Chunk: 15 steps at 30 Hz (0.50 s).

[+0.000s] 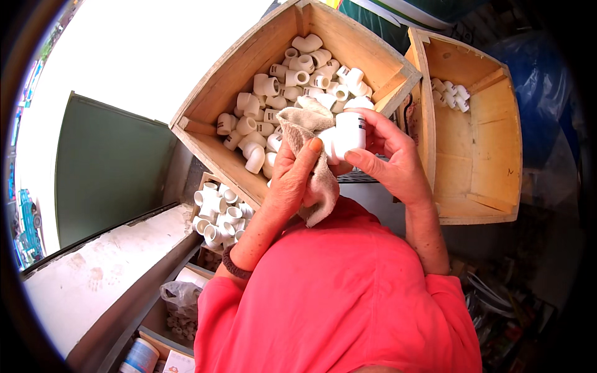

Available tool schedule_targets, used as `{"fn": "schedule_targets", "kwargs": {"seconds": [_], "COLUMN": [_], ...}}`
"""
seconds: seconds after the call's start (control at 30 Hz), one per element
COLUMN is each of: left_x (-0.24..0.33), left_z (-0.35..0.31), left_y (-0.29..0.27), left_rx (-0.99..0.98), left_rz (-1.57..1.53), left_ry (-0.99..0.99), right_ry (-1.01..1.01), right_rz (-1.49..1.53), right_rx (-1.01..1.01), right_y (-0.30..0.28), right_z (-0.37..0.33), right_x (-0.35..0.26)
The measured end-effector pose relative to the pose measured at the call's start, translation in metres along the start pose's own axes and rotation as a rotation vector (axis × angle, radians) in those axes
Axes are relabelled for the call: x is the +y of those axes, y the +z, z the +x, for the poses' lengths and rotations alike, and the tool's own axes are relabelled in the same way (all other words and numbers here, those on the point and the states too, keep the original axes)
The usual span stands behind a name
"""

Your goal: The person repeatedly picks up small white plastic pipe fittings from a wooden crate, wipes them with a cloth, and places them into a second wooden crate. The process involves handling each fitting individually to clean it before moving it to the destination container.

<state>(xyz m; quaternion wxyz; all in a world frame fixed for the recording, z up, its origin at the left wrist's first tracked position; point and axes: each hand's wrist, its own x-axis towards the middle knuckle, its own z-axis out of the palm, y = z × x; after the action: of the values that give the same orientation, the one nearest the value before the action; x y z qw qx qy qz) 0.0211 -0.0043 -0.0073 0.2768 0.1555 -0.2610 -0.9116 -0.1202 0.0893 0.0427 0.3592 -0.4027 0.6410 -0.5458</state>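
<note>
Cloth (323, 188) was bunched in the left hand (291, 180), at the left end of a white pipe fitting (348, 134). The right hand (397, 158) clamped the fitting's right end between thumb and fingers, a wooden box (230, 90) of more fittings (266, 86) beyond both grips

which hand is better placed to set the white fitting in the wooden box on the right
Probably the right hand: it grips the white fitting and is nearer the right-hand wooden box, while the left hand is occupied with the cloth.
</note>
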Motion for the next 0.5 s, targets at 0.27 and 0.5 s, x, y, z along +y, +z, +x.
{"fn": "schedule_targets", "kwargs": {"seconds": [0.27,0.5], "left_x": [0.001,0.003], "left_z": [-0.002,-0.005], "left_y": [-0.001,0.000], "left_rx": [0.007,0.069], "left_rz": [0.108,0.116], "left_ry": [-0.051,-0.134], "right_ry": [-0.047,-0.116], "right_rz": [-0.128,-0.293], "right_rx": [-0.057,-0.018], "right_y": [-0.007,-0.007], "right_z": [-0.003,-0.006], "right_x": [-0.012,-0.019]}}
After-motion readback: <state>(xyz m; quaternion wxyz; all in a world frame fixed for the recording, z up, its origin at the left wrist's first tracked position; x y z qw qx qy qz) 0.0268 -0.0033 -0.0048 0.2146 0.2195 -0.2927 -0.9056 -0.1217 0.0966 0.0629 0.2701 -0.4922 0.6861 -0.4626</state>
